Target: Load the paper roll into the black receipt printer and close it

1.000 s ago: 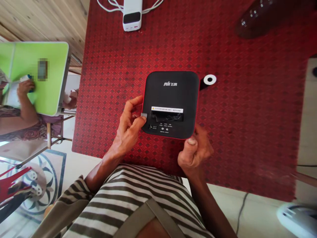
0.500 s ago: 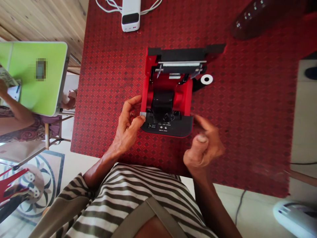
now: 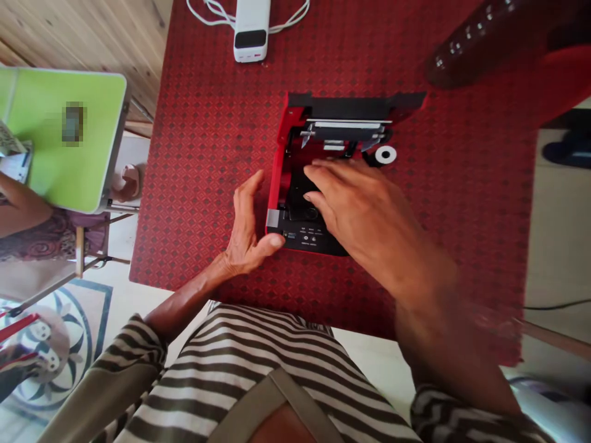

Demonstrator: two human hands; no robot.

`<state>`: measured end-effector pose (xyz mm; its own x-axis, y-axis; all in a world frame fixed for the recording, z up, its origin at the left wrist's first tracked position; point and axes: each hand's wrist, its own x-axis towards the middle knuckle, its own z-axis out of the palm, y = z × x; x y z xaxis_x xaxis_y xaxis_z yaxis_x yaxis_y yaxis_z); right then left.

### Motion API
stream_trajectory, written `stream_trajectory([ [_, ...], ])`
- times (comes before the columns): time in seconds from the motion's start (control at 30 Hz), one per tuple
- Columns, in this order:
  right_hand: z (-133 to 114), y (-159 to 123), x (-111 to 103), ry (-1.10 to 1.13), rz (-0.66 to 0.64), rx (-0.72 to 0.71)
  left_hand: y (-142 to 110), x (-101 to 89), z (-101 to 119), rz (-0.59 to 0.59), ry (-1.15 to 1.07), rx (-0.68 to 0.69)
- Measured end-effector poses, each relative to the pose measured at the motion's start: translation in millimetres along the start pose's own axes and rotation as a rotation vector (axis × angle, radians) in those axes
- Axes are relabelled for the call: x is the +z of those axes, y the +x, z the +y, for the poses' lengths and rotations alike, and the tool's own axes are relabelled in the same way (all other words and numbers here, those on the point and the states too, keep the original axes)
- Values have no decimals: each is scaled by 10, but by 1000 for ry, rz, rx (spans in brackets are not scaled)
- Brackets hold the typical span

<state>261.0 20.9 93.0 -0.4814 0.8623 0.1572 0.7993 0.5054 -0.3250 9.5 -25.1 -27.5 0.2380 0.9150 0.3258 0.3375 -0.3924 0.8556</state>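
A black and red Feie receipt printer (image 3: pixel 307 240) sits on the red mat with its black lid (image 3: pixel 346 101) swung open toward the far side. My right hand (image 3: pixel 364 215) reaches over the red inner well, fingers spread above a black part inside and holding nothing. Much of the well is hidden beneath it. My left hand (image 3: pixel 247 231) rests at the printer's near left corner, its thumb just below a grey latch (image 3: pixel 272 218). A small roll with a white core (image 3: pixel 385 155) lies against the far right side of the printer.
A white power unit (image 3: pixel 252 31) with white cables lies at the far edge of the red mat (image 3: pixel 207 184). A dark studded object (image 3: pixel 480 43) lies at the far right. At left, a person's arm (image 3: pixel 23 206) reaches over a green folding table (image 3: pixel 69 147).
The printer's lid went from shut to swung open. My right hand has moved from beside the printer to over its open well. My left thumb has dropped off the grey latch.
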Motion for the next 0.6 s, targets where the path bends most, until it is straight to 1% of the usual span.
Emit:
stream_trajectory([
  [0.1, -43, 199, -8, -71, -106, 37, -4, 31, -24, -14, 5, 113],
  [0.17, -71, 285, -33, -98, -166, 37, 4, 40, -22, -18, 32, 150],
  [0.23, -81, 334, -52, -119, -198, 23, 15, 39, -20, -18, 50, 171],
  [0.3, -63, 353, -36, -136, -195, 18, 23, 36, -24, -12, 58, 183],
  [0.4, 14, 354, 89, -85, -136, 28, 31, 46, -35, -3, 72, 187],
  [0.5, 110, 356, 314, 13, 14, 34, 35, 72, -36, 11, 85, 179],
  [0.6, 179, 369, 519, 0, 169, 24, 38, 91, -28, 23, 106, 149],
])
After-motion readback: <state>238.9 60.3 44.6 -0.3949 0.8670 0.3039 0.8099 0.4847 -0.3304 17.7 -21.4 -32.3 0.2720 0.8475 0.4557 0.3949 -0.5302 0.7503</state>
